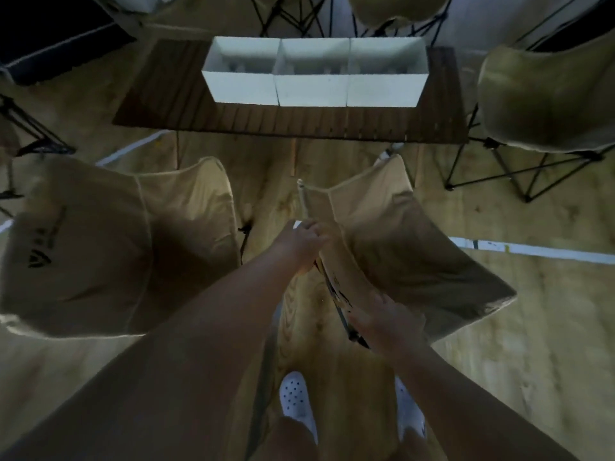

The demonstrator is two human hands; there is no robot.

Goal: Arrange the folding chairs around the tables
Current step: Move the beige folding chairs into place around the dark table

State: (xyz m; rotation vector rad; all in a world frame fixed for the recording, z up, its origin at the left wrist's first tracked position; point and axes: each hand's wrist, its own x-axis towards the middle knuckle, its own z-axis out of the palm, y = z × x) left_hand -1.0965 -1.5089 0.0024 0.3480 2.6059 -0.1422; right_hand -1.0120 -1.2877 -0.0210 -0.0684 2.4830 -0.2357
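Note:
A beige canvas folding chair (pixel 396 237) hangs tilted in front of me, its seat fabric sagging to the right. My left hand (pixel 301 241) grips its left edge near the top. My right hand (pixel 382 322) holds the lower part of that same edge, beside the black frame rods. A second beige chair (pixel 100 247) stands unfolded to the left, back toward me. Beyond both chairs is a dark slatted wooden table (pixel 166 94).
Three white open boxes (pixel 312 89) sit in a row on the table. Another beige chair (pixel 545 98) stands at the table's right end, and more chairs (pixel 396 8) behind it. White tape lines (pixel 532 249) mark the wooden floor. My white shoes (pixel 296 400) are below.

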